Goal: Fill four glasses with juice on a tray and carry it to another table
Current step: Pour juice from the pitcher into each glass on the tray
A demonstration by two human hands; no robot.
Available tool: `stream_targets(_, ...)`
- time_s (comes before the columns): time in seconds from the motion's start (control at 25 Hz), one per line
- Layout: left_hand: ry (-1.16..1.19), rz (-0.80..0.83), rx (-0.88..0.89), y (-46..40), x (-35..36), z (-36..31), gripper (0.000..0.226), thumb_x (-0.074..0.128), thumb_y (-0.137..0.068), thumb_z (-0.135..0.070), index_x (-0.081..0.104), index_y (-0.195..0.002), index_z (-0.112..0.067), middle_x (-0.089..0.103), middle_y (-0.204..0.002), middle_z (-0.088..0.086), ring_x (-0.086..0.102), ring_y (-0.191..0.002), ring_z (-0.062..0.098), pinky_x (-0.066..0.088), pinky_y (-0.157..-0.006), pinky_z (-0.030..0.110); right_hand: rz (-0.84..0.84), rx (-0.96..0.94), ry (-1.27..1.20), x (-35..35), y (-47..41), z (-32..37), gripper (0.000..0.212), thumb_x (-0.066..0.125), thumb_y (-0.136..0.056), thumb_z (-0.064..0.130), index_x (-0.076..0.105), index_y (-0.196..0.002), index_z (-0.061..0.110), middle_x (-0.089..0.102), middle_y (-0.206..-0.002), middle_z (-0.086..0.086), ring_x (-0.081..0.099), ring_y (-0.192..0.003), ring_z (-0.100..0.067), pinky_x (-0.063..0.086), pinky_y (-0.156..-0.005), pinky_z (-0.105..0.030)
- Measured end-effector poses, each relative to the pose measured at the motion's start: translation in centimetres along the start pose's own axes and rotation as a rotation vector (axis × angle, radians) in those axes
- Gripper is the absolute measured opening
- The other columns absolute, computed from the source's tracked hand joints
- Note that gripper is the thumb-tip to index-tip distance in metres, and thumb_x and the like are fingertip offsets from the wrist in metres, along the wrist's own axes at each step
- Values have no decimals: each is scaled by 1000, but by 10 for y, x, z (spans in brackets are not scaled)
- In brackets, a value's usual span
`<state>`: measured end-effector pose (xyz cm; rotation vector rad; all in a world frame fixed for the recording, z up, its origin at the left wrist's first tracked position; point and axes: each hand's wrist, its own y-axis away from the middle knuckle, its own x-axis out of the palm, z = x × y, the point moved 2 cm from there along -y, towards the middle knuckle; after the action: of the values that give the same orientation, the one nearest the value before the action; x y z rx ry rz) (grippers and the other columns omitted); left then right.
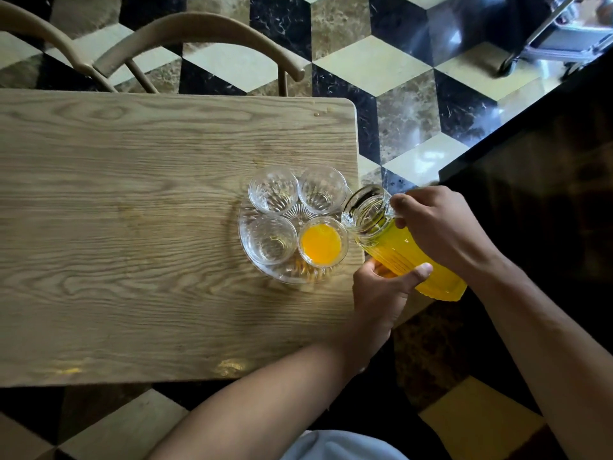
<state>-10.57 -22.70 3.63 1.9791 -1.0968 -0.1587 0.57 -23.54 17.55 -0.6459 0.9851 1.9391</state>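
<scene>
the glass jug (403,247), ribbed and mostly full of orange juice, hangs tipped just past the worktop's right edge, its open mouth lowered toward the tray (252,260) and close to the rim of the one filled glass (320,242). it looks heavy with that much liquid, stiff, smooth enough to slip if wet, and breakable, so a two-handed hold seems right: the right hand (441,230) is curled round the handle near the neck, and the left hand (381,290) cups the lower body from underneath, thumb lying across the ribs. the tray is clear cut glass, round, sitting near the right edge of the worktop (132,227), about midway along it. on it stand four small tumblers packed close together; the near-right one holds juice, while the near-left glass (271,240), far-left glass (273,189) and far-right glass (322,190) look empty. they are likely light and tippy, and the tray will probably be slick, best taken by opposite rims once loaded. the tray sits very close to the right edge, so little margin there; the worktop to the left gives broad room. a chair (199,38) stands beyond the far edge, and patterned floor (414,94) opens to the right.
</scene>
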Motion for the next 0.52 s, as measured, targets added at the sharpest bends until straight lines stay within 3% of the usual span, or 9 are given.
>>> stream_targets(0.12,13,-58,18,-12,9,-3,57,96,-51,-34,77,-100,-13,83,-94,3,80,-91,29,63,-91,54,36,-44,21,-5,-14,-1,46,52,-101,27,68,-77,-9,58,-56,-6,43,-49,-18,33,-53,-31)
stream_targets(0.28,68,-96,30,-24,22,-10,56,95,-45,-39,76,-93,-16,83,-91,1,76,-81,20,63,-90,55,73,-93,65,-10,-33,-3,52,48,-103,31,67,-85,-13,67,-77,-32,45,-56,-24,32,-55,-33)
stream_targets(0.52,151,-123,63,-38,36,-23,56,92,-44,-41,74,-92,-19,81,-91,-2,74,-82,18,61,-90,51,118,-140,121,-10,-60,7,51,47,-103,32,67,-85,-11,69,-84,-33,54,-62,-34,45,-59,-40)
